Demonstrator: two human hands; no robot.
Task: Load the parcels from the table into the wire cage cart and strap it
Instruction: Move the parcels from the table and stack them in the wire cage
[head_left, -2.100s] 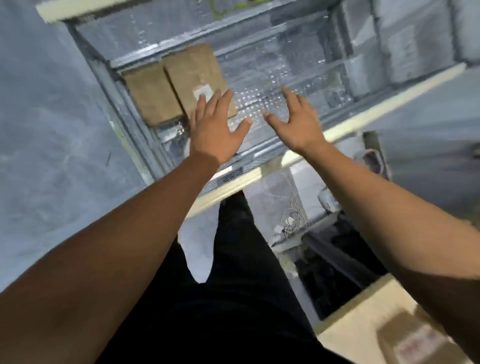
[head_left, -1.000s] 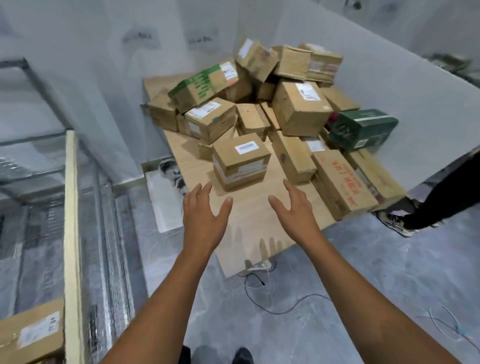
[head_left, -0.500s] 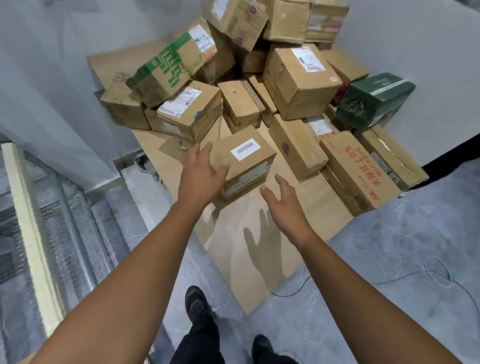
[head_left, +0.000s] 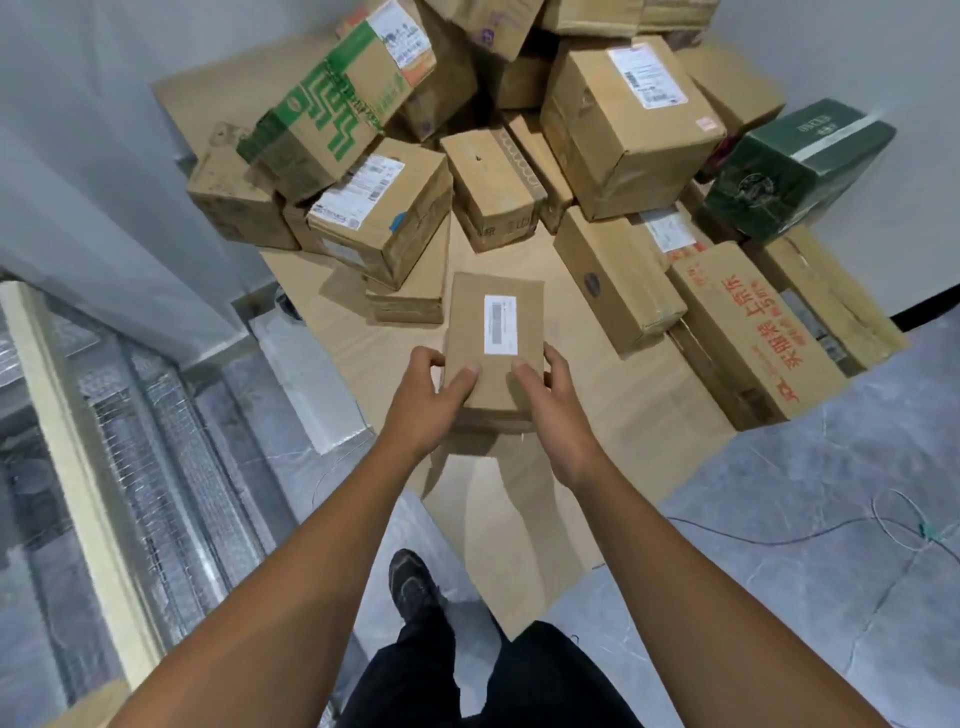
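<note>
Gripping fingers (head_left: 460, 382) flanking parcel (head_left: 470, 317), near end

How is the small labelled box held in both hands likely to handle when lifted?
Probably stiff: the small labelled box shows flat faces and straight edges between the left hand and the right hand. Likely light for its size: a grip at its near end seems enough. Plain cardboard should not slip easily.

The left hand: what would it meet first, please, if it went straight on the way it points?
The left hand grips the labelled parcel; pushed onward with it, it would probably reach the small plain box behind first, though depth is unclear.
</note>
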